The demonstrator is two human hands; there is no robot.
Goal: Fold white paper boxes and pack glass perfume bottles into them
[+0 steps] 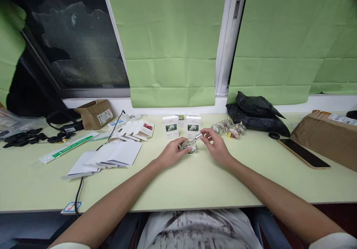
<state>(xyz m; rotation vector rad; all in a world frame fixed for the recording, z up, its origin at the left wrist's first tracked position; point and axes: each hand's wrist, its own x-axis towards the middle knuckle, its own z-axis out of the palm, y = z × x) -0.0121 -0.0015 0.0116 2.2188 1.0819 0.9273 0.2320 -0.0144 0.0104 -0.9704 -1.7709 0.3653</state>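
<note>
A round clear glass bottle [192,147] is tilted low over the table, and my left hand [173,153] is closed around its left side. At the bottle's upper right, my right hand [215,144] pinches a slim silver piece [198,136] between thumb and fingers. Whether that piece is joined to the bottle neck cannot be made out. Just behind the hands stand small white boxes with flower pictures, among them a left box [170,127] and a right box [193,126]. Several round glass bottles [235,130] lie grouped to the right of my right hand.
Flat white cartons [117,153] spread across the left of the table, beside a black cable [79,191]. A brown box [96,115] sits behind them. At the right are black plastic bags [259,117], a phone [304,153] and a large brown parcel [326,139].
</note>
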